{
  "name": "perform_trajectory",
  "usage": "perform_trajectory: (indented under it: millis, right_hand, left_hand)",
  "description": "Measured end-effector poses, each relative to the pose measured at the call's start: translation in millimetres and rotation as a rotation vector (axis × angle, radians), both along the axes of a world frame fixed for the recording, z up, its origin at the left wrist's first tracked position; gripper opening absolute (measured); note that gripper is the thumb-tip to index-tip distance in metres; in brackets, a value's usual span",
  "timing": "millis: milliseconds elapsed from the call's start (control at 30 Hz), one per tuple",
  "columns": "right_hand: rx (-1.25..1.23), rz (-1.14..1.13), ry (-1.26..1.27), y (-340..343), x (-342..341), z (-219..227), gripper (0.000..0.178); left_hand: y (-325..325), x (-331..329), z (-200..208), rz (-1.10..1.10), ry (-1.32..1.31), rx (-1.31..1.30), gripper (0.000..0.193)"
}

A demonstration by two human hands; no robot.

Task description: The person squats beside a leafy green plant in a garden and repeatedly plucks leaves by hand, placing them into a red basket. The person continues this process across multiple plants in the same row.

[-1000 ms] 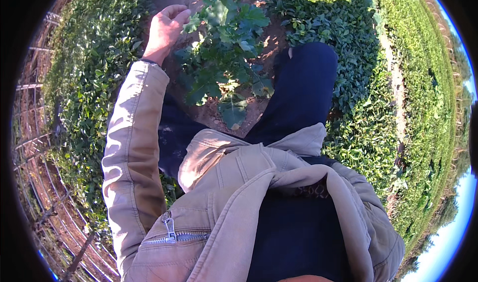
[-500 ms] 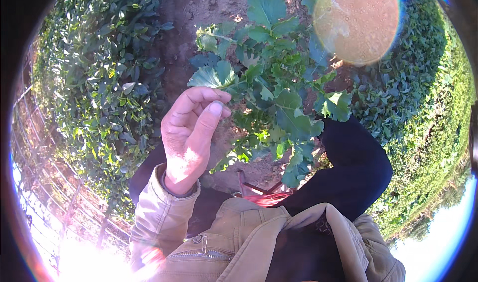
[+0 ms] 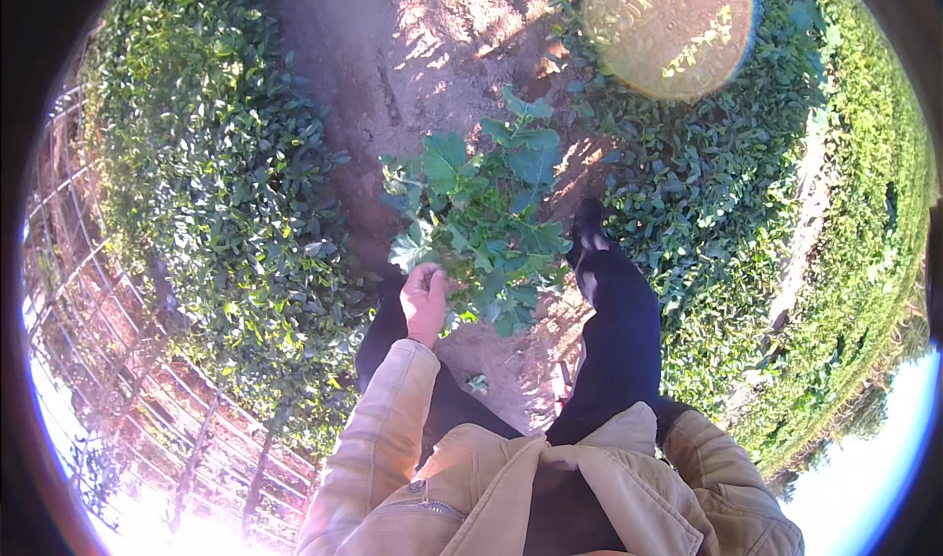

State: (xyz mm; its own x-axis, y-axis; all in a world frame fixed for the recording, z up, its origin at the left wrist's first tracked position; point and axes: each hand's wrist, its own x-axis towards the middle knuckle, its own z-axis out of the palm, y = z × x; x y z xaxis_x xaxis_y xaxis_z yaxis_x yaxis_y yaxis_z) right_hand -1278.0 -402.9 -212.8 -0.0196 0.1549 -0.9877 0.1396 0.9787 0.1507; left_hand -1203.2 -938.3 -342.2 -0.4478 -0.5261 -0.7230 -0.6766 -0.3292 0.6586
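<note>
A leafy green plant [image 3: 481, 222] with broad, lobed leaves fills the middle, in front of my legs. At its near left edge is my left hand [image 3: 425, 299], fingers curled and drawn together beside a pale, sunlit leaf [image 3: 409, 248]. Whatever is between the fingertips is too small to make out. My right arm [image 3: 732, 472] bends at my side in its tan sleeve. I cannot see the right hand.
Dense leafy hedges [image 3: 221, 193] line the left, with another hedge row [image 3: 707, 183] on the right. Bare soil [image 3: 339, 75] runs between them. My dark-trousered legs [image 3: 624, 330] straddle the plant. A wire fence [image 3: 157, 399] stands at lower left.
My view has risen and drawn back, so the plant and my left hand look smaller and more ground shows. My left hand stays at the plant's left edge. My right leg looks straighter.
</note>
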Motion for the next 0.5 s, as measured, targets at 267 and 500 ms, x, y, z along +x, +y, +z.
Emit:
perform_trajectory:
  millis: [267,500]
  right_hand:
    - [0.093,0.321,0.114,138.6,-152.8,56.9,0.057]
    - [0.079,0.296,0.719,-11.1,-407.9,110.6,0.053]
  left_hand:
    - [11.8,-106.8,225.7,-0.367,0.003,0.027,0.020]
    - [-6.4,-216.7,276.4,-0.469,0.055,0.181,0.028]
